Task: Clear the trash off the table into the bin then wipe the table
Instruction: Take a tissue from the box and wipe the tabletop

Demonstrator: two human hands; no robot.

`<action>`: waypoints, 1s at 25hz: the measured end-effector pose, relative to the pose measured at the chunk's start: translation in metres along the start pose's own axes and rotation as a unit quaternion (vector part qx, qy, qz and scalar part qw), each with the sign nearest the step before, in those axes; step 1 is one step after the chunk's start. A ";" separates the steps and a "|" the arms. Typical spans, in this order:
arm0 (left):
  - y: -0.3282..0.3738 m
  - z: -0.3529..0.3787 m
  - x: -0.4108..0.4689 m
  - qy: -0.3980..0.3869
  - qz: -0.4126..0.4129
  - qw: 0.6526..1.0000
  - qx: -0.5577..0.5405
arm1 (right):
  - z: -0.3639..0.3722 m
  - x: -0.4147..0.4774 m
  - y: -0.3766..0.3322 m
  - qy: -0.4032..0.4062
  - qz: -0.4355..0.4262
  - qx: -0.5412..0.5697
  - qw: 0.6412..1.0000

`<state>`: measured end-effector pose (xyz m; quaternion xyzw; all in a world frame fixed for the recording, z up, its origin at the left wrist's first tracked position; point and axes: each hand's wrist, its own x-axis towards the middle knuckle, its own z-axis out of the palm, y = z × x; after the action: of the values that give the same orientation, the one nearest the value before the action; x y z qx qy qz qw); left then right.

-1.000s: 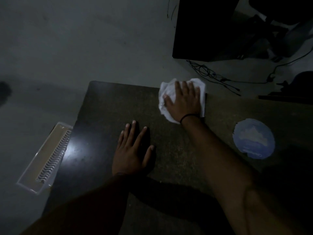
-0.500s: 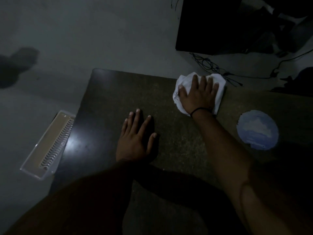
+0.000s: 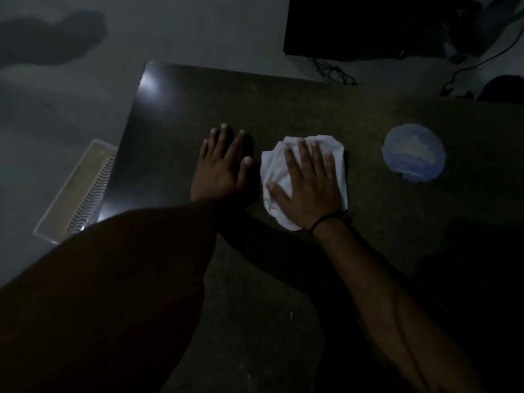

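Note:
A crumpled white cloth [image 3: 273,168] lies on the dark table [image 3: 312,109] near its middle. My right hand [image 3: 307,184] presses flat on top of the cloth, fingers spread and straight, a dark band at the wrist. My left hand [image 3: 221,165] rests flat on the bare tabletop just left of the cloth, fingers straight. A clear plastic bin [image 3: 76,191] with a ribbed insert stands on the floor beside the table's left edge.
A round blue-and-white disc [image 3: 413,152] lies on the table to the right of the cloth. Beyond the far edge are a black box-like object [image 3: 368,24] and loose cables [image 3: 331,70] on the grey floor. The scene is dim.
My right hand has dragged the cloth from the table's far edge toward me and to the left, ending next to my left hand. The left hand has stayed flat in place.

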<state>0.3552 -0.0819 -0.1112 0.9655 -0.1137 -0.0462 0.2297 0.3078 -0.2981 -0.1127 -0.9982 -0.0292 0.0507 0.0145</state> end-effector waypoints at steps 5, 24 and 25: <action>-0.005 -0.015 -0.008 -0.021 0.025 0.992 -0.125 | -0.003 -0.027 -0.030 -0.018 0.136 0.031 0.990; -0.069 -0.033 -0.337 -0.088 0.039 0.995 -0.002 | 0.015 -0.306 -0.187 -0.056 -0.104 0.006 0.993; -0.067 -0.034 -0.339 -0.093 0.032 0.995 -0.001 | 0.013 -0.317 -0.175 -0.043 -0.131 0.009 0.990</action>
<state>0.0442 0.0730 -0.0994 0.9525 -0.1659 -0.1285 0.2205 -0.0181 -0.1418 -0.0887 -0.9824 -0.1603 0.0918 0.0290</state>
